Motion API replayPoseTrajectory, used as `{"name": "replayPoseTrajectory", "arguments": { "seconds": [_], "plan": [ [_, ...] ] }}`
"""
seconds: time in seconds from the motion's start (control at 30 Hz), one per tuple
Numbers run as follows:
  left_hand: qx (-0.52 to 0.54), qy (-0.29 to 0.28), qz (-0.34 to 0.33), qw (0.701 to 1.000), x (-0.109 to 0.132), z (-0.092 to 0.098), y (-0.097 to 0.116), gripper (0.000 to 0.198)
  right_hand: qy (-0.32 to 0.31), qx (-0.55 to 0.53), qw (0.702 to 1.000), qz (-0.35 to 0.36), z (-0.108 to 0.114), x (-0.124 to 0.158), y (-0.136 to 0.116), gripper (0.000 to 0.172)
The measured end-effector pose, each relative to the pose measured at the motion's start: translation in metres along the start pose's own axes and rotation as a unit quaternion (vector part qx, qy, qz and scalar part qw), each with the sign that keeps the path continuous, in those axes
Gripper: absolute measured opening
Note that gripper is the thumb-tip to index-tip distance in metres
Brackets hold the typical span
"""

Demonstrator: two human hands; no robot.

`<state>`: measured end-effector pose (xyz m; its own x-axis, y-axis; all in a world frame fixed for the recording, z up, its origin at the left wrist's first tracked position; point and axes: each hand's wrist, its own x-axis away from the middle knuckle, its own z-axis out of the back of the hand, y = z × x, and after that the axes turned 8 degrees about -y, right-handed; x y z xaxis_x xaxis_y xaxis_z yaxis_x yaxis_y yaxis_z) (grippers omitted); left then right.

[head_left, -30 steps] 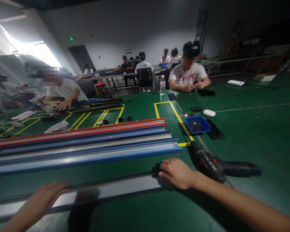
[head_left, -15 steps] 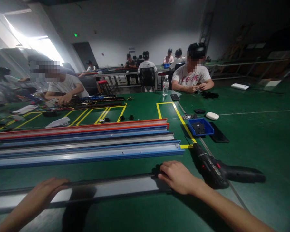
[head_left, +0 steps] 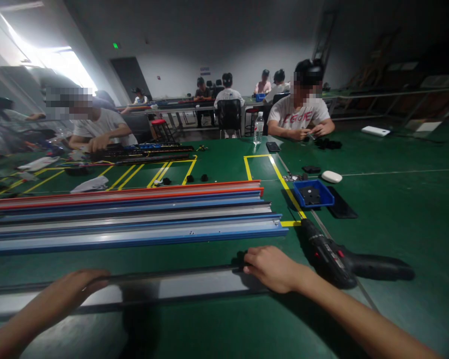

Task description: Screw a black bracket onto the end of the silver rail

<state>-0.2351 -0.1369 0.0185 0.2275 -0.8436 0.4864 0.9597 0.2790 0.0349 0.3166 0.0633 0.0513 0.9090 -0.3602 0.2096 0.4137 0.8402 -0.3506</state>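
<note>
Black-edged rail lies across the near table under 2 hands

At the left, the left hand rests over the rail, fingers close together and reaching along its far edge; I cannot tell whether they clamp it. The rail runs rightward over the green table, nearest the wearer, its left end out of view. By its right end, the right hand has its fingers together and curled over the far edge; whether they pinch it, I cannot tell.

Steadying the rail looks like the step in hand. It is best done with even, light pressure from the 2 hands, set well apart as here, so that neither end twists or skids, and with the fingertips clear of sharp edges.

Counted left to right: beyond the held rail, what look like 4 more rails: 1 orange-edged rail, 2 blue-edged rails and 1 silver rail with a dark edge; 3 small black pieces; 1 bottle; 1 blue bin, its dark parts too merged to count; 1 white case; 1 drill, right of the right hand; and 1 black slab beside the bin.
</note>
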Motion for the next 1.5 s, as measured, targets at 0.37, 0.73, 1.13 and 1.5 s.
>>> {"name": "replayPoseTrajectory", "arguments": {
  "seconds": [0.37, 0.73, 1.13, 1.5],
  "plan": [
    [0.010, 0.036, -0.156, 0.987, -0.038, 0.078, 0.112, 0.052, -0.016, -0.025, 1.000, -0.001, 0.012, -0.008, -0.014, 0.037],
    [-0.143, 0.213, -0.157, 0.954, -0.180, 0.155, 0.159, 0.058, 0.155, 0.092, 0.969, -0.168, 0.079, -0.053, 0.102, 0.033],
    [-0.131, 0.120, -0.168, 0.970, -0.241, 0.154, 0.137, 0.060, 0.132, 0.075, 0.963, -0.221, 0.096, -0.153, 0.190, 0.053],
    [-0.108, 0.114, -0.110, 0.981, -0.244, 0.151, 0.156, 0.066, 0.082, 0.075, 0.971, -0.212, 0.091, -0.161, 0.198, 0.054]
  ]
}}
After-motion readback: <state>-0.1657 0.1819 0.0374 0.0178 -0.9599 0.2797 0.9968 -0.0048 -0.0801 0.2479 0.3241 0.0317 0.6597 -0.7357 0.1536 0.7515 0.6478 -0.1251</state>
